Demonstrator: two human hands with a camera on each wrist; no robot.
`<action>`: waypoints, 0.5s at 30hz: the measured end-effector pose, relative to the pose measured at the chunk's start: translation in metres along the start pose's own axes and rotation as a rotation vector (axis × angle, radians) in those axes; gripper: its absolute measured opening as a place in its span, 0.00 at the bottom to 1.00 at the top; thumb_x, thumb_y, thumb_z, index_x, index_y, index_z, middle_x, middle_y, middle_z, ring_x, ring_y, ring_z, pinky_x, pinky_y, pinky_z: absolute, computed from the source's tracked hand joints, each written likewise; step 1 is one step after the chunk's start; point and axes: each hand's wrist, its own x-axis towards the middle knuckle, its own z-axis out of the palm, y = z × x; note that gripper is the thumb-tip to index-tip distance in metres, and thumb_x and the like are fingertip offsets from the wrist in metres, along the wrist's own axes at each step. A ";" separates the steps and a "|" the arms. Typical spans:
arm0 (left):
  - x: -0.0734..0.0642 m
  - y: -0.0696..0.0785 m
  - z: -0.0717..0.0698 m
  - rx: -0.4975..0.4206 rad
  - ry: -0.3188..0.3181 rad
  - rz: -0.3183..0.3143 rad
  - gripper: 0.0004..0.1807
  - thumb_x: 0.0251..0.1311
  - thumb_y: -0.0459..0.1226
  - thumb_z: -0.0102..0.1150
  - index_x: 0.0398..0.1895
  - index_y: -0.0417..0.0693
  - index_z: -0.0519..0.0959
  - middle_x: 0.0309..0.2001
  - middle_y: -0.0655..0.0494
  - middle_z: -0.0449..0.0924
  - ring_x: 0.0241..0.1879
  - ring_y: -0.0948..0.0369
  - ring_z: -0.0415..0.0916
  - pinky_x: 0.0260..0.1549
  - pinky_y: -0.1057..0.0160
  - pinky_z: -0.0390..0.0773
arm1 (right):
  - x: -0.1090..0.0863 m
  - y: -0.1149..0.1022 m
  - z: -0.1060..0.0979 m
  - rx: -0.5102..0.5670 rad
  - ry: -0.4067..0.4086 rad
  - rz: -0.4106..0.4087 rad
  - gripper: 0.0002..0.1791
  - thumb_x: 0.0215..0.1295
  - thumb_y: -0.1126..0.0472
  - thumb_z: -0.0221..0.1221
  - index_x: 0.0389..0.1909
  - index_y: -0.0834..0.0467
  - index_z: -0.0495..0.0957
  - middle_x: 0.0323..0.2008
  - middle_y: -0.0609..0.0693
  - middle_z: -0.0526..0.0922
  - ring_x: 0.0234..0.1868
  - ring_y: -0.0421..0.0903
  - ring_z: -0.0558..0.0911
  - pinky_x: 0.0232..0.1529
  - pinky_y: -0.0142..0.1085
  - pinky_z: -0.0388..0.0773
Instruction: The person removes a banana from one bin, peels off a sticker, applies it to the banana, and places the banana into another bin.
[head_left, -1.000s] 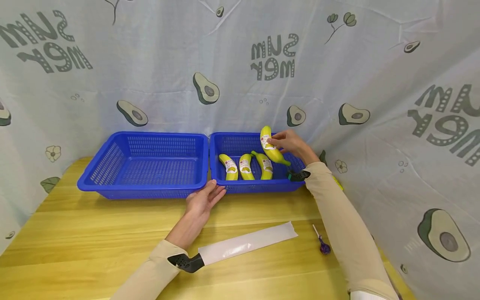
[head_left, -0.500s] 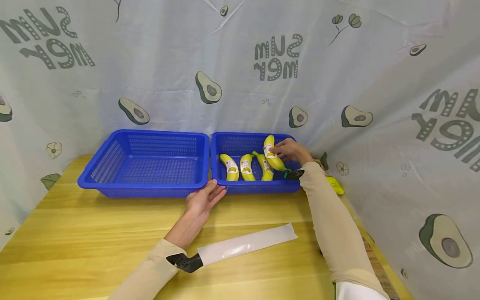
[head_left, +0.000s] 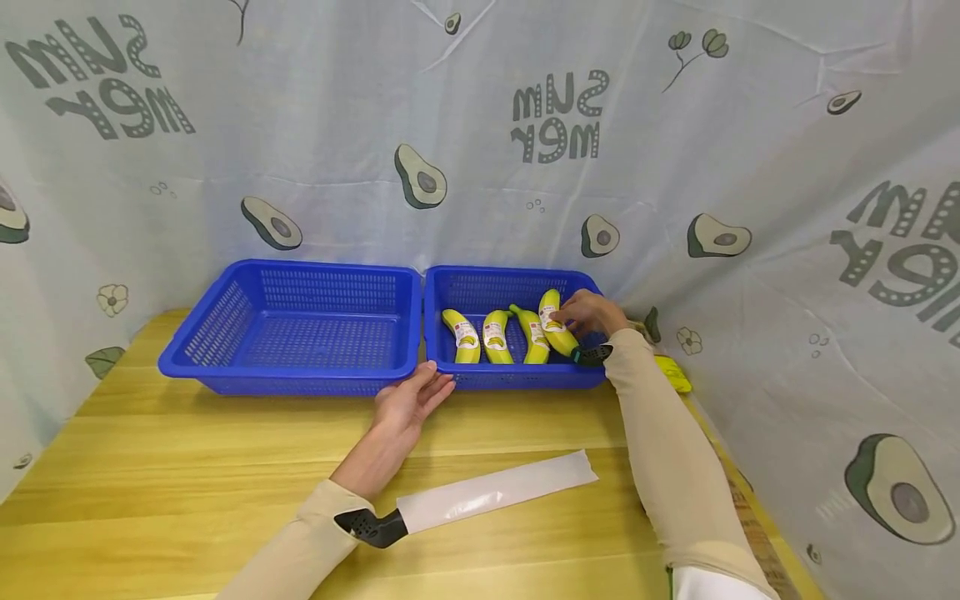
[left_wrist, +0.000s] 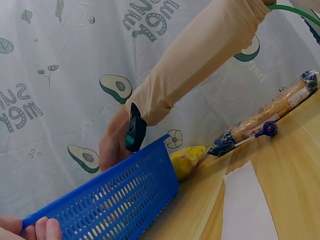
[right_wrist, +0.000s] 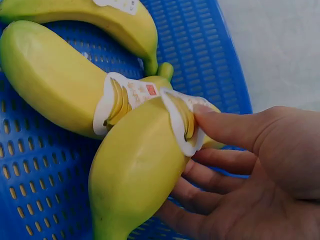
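Note:
My right hand holds a yellow banana with a white paper label, low inside the right blue basket. In the right wrist view the thumb lies on the label and the fingers curl round the far side. Beside it in this basket lie several more labelled bananas in a row. My left hand grips the near left corner of the same basket, thumb at the rim and fingers against the outer wall. The basket's wall hides most of the bananas from the left wrist view.
A second blue basket stands at the left with nothing in it. A white strip lies on the wooden table. Past the right basket are a yellow packet, a clear-wrapped tube and a lollipop. A printed curtain hangs behind.
My right hand has lowered the banana from above the basket's far rim down into it, to the right of the other bananas. My left hand has stayed at the basket's corner.

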 end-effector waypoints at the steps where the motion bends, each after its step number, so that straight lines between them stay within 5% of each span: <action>1: 0.000 0.000 0.000 0.000 0.001 0.000 0.02 0.74 0.26 0.64 0.44 0.35 0.81 0.32 0.47 0.88 0.36 0.54 0.91 0.47 0.54 0.92 | 0.000 0.000 0.000 -0.010 0.007 0.005 0.23 0.84 0.59 0.56 0.65 0.75 0.76 0.59 0.65 0.79 0.67 0.66 0.79 0.66 0.57 0.82; 8: 0.001 0.000 -0.001 -0.005 -0.012 0.003 0.01 0.74 0.25 0.63 0.43 0.35 0.81 0.31 0.47 0.88 0.34 0.55 0.91 0.46 0.54 0.92 | 0.002 0.000 -0.002 -0.055 0.008 0.045 0.14 0.82 0.61 0.59 0.48 0.72 0.81 0.40 0.55 0.81 0.42 0.52 0.83 0.60 0.54 0.87; 15: 0.001 -0.001 -0.001 -0.009 -0.023 0.000 0.05 0.74 0.25 0.62 0.37 0.39 0.81 0.31 0.48 0.88 0.33 0.55 0.91 0.44 0.55 0.93 | 0.002 -0.001 -0.002 -0.063 -0.025 0.052 0.10 0.81 0.65 0.58 0.45 0.71 0.82 0.36 0.53 0.82 0.38 0.49 0.83 0.57 0.52 0.88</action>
